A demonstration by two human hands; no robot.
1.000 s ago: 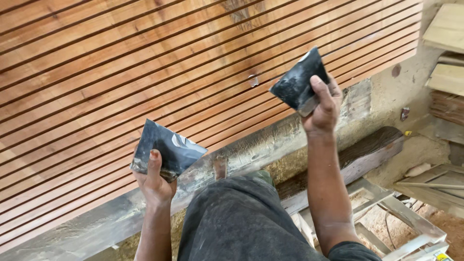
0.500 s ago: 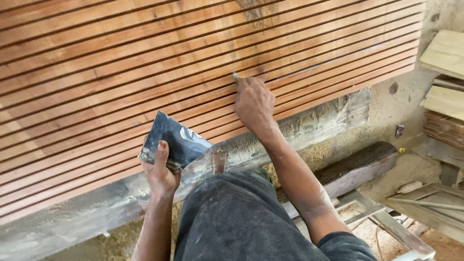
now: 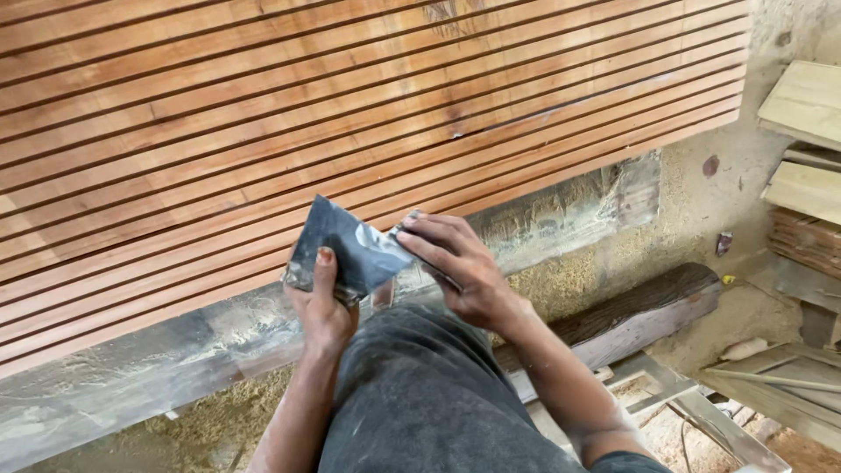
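Grooved reddish wooden slat panel [image 3: 263,114] ahead, left hand [image 3: 322,311] grips a dark putty-smeared metal scraper [image 3: 346,247] while right hand [image 3: 460,267], clasping a second blade [image 3: 419,254], seems to be reloading filler, so pressing it into the small gouge [image 3: 456,135] likely comes next.

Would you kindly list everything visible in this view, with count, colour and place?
slatted reddish-brown wooden panel: one, fills the upper left
dusty grey support beam: one, under the panel's lower edge
dark flat scraper blade: one, black-grey, centre, in the left hand
second dark scraper blade: one, mostly hidden under the right hand
dark weathered timber: one, lower right
pale wooden boards: several, right edge
sawdust: tan, below the beam
left hand: grips the blade
right hand: meets that blade's edge
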